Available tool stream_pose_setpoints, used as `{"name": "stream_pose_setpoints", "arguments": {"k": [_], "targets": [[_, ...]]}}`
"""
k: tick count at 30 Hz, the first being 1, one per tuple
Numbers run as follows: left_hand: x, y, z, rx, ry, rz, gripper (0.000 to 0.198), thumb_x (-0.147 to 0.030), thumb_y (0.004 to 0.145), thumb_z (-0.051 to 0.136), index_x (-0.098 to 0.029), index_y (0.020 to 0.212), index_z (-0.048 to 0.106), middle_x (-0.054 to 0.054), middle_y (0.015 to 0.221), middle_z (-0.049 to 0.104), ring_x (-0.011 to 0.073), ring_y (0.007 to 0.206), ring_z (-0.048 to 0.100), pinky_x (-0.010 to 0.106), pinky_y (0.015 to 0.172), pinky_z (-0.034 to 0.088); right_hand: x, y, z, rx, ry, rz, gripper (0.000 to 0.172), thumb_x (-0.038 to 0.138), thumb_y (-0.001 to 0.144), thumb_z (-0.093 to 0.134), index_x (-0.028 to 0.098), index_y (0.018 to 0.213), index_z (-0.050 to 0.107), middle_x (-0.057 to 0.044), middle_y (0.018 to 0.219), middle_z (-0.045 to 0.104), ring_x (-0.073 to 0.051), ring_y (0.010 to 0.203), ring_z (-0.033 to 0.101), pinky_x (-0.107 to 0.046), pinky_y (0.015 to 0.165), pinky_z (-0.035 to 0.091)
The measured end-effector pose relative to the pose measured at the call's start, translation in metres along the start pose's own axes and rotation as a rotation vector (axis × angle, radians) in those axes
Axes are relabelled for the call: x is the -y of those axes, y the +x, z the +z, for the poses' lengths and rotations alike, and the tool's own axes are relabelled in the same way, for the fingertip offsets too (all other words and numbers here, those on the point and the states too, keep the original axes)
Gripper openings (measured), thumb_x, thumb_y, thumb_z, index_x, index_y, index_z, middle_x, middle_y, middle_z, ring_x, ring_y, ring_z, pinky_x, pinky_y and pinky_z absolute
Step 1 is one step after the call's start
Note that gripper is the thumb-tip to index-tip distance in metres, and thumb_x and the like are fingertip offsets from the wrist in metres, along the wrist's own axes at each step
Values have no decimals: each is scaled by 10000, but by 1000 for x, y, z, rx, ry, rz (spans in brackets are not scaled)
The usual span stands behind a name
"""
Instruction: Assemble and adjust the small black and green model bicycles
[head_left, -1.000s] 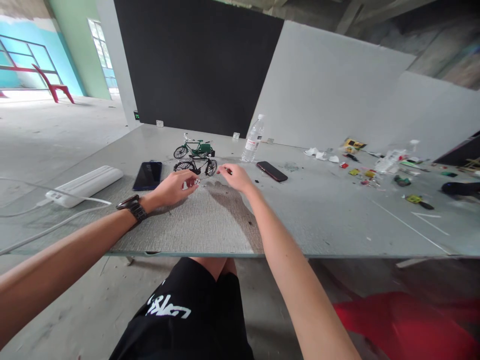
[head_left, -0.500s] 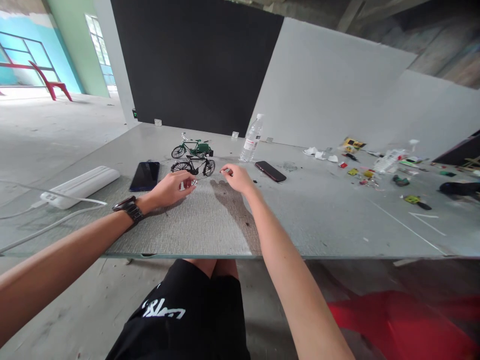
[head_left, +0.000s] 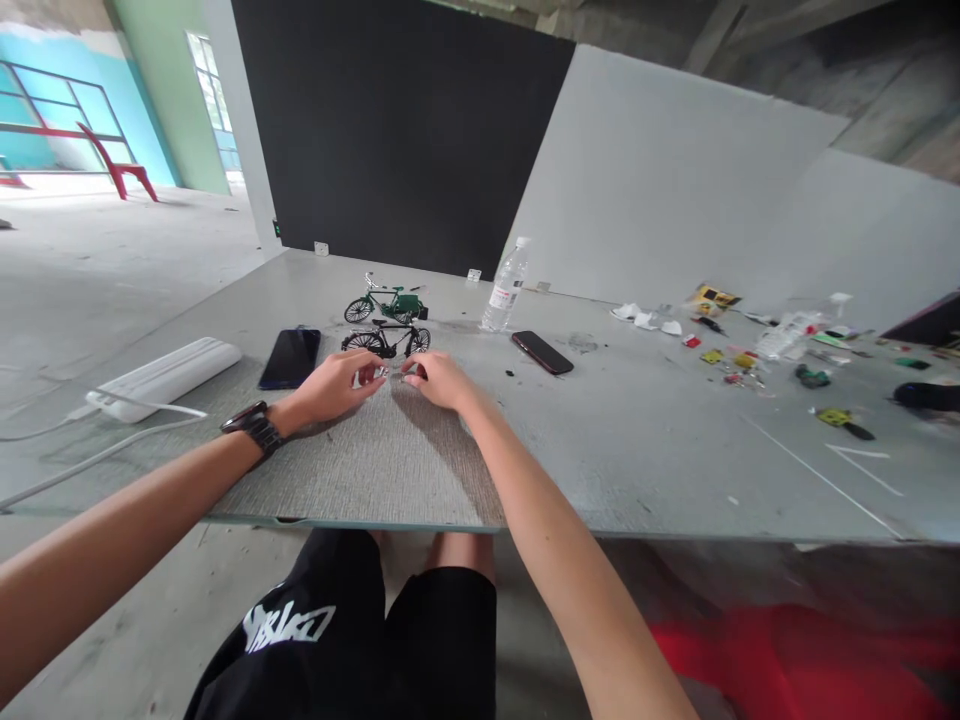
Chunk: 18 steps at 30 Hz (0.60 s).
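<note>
Right now, left hand (head_left: 334,388) pinching shiny piece (head_left: 382,372) between thumb and fingers — right hand (head_left: 439,381) just beside it, fingers curled, cannot tell whether gripping anything. Shiny piece on near side of black bicycle (head_left: 388,341), green bicycle (head_left: 384,302) behind that — bottle (head_left: 505,290) upright beyond right hand.

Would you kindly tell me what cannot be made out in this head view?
Head view, shiny piece at the left hand: too small, partly covered by fingers.
Head view, bottle label: print too small.
Head view, red object: blurred, cut off by the bottom edge.
</note>
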<state>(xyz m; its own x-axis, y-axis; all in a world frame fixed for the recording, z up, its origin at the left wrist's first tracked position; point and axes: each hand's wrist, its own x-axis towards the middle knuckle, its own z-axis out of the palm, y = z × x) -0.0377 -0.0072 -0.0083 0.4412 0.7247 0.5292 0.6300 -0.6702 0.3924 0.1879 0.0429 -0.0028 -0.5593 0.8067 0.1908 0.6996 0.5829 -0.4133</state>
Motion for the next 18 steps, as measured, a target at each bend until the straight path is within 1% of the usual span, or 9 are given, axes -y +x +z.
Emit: {"name": "stream_pose_setpoints", "arguments": {"k": [3, 5, 12, 16, 18], "targets": [[3, -1, 1, -8, 8, -9, 208, -331, 963, 566, -159, 1036, 658, 18, 791, 612, 157, 700, 555, 289, 675, 440, 3, 2, 1, 21, -13, -27, 153, 195, 939, 614, 185, 1044, 726, -72, 934, 693, -187, 896, 616, -304, 813, 447], [5, -1, 2, -5, 16, -9, 217, -338, 966, 564, -162, 1051, 658, 18, 794, 612, 156, 701, 558, 290, 676, 443, 5, 2, 1, 31, -20, -41, 154, 180, 938, 607, 188, 1039, 724, -67, 917, 690, -187, 899, 615, -306, 824, 448], [6, -2, 3, -13, 34, -20, 217, -346, 967, 560, -164, 1034, 658, 14, 781, 599, 155, 696, 549, 290, 676, 433, 5, 0, 4, 37, -32, -45, 130, 167, 941, 593, 193, 1019, 695, -90, 1040, 688, -188, 935, 623, -300, 833, 454], [4, -3, 2, -15, 46, -31, 215, -342, 963, 558, -170, 1042, 659, 13, 777, 593, 156, 691, 545, 290, 671, 426, 6, -2, 3, 36, -38, -38, 124, 173, 951, 584, 211, 1007, 688, -95, 1072, 686, -207, 1032, 616, -306, 869, 450], [4, -3, 2, -12, 48, -28, 212, -337, 960, 558, -172, 1048, 658, 16, 782, 598, 158, 697, 550, 288, 668, 424, 6, -3, 2, 39, -39, -36, 124, 174, 952, 583, 215, 1006, 688, -90, 1069, 685, -205, 1030, 613, -305, 872, 447]]}}
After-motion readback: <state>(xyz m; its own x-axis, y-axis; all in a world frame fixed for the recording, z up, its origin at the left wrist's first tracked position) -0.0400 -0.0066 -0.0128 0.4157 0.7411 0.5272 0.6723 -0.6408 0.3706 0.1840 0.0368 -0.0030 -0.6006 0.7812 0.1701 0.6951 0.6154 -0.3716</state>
